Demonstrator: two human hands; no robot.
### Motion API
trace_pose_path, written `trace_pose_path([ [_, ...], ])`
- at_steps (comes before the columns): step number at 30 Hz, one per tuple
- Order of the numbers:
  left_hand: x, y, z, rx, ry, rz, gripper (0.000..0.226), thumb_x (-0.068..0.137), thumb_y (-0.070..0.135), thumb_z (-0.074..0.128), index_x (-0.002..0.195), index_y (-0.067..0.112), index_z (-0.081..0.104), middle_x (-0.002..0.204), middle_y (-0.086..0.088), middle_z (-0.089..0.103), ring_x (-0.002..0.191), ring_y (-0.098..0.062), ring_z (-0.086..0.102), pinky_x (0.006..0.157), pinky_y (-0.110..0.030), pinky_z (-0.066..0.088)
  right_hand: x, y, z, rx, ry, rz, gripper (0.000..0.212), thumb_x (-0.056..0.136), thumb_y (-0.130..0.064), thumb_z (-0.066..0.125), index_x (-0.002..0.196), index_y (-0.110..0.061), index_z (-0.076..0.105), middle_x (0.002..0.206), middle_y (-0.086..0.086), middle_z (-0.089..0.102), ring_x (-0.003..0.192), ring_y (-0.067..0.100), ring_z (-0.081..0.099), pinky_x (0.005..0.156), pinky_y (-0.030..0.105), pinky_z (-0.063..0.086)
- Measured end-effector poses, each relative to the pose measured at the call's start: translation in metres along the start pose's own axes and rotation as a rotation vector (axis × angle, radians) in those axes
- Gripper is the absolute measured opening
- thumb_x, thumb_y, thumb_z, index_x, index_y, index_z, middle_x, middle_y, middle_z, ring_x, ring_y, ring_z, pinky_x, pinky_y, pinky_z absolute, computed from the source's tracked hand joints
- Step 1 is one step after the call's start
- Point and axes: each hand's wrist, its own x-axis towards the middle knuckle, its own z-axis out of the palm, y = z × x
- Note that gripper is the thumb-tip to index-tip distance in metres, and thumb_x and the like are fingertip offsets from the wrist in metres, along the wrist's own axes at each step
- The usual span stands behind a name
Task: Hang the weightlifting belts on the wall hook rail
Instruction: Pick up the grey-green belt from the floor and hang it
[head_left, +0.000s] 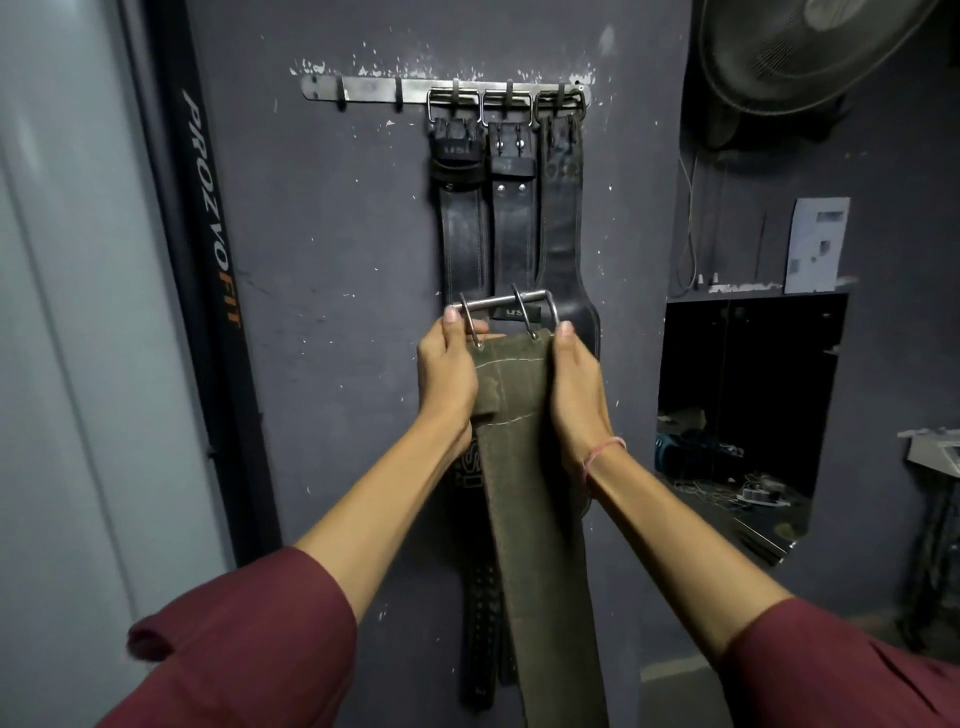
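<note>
A metal hook rail (369, 88) is fixed high on the dark wall. Three black leather belts (462, 228) hang by their buckles from its right-hand hooks; the two left hooks (341, 96) are bare. I hold an olive-green belt (524, 467) upright in front of the hanging belts, well below the rail. Its steel buckle (506, 304) points up. My left hand (447, 374) grips the belt's left edge just under the buckle. My right hand (576, 384) grips the right edge at the same height. The belt's tail hangs down between my forearms.
A black post lettered PROZVOFIT (208, 208) stands left of the wall, beside a pale panel (62, 312). A wall fan (810, 47) juts out at the top right. Lower right, an opening (743, 405) shows cables and clutter on a floor.
</note>
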Motion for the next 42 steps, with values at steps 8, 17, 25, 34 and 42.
trace_pose_path([
  [8, -0.009, -0.024, -0.02, 0.019, 0.045, 0.092, 0.043, 0.094, 0.058, 0.035, 0.085, 0.025, 0.061, 0.092, -0.016, 0.068, 0.089, -0.036, 0.065, 0.085, -0.048, 0.051, 0.005, 0.011, 0.036, -0.098, 0.248, -0.144, 0.029, 0.105, -0.019, 0.036, 0.092, -0.006, 0.058, 0.076, -0.013, 0.057, 0.072, 0.002, 0.053, 0.072, 0.023, 0.042],
  [17, 0.031, -0.019, -0.037, 0.318, 0.288, 0.273, 0.041, 0.106, 0.033, 0.027, 0.085, 0.012, 0.055, 0.074, -0.002, 0.058, 0.073, -0.024, 0.054, 0.069, -0.034, 0.039, 0.03, 0.013, 0.083, -0.192, 0.218, -0.234, 0.03, 0.105, -0.021, 0.033, 0.085, -0.005, 0.049, 0.069, -0.001, 0.051, 0.059, 0.005, 0.042, 0.056, 0.017, 0.034],
  [25, 0.129, 0.002, -0.02, 0.372, 0.384, 0.45, 0.041, 0.107, 0.031, 0.026, 0.087, 0.005, 0.05, 0.065, 0.005, 0.049, 0.06, -0.006, 0.045, 0.06, -0.027, 0.025, 0.122, 0.003, 0.118, -0.111, 0.226, -0.31, 0.03, 0.105, -0.02, 0.033, 0.087, -0.004, 0.051, 0.068, -0.004, 0.047, 0.062, 0.008, 0.043, 0.058, 0.024, 0.036],
  [34, 0.254, 0.058, 0.011, 0.464, 0.447, 0.639, 0.038, 0.107, 0.025, 0.026, 0.079, 0.008, 0.044, 0.064, 0.003, 0.044, 0.061, -0.019, 0.042, 0.056, -0.029, 0.02, 0.255, -0.038, 0.157, -0.079, 0.275, -0.408, 0.031, 0.103, -0.014, 0.034, 0.09, 0.005, 0.055, 0.071, 0.006, 0.051, 0.063, 0.02, 0.042, 0.061, 0.031, 0.02],
  [42, 0.345, 0.108, 0.031, 0.505, 0.519, 0.649, 0.049, 0.107, 0.026, 0.022, 0.095, -0.005, 0.058, 0.1, -0.026, 0.066, 0.097, -0.042, 0.059, 0.071, -0.036, 0.037, 0.34, -0.082, 0.185, -0.133, 0.236, -0.423, 0.031, 0.102, -0.011, 0.031, 0.097, 0.004, 0.058, 0.1, 0.022, 0.064, 0.071, 0.023, 0.037, 0.056, 0.033, 0.013],
])
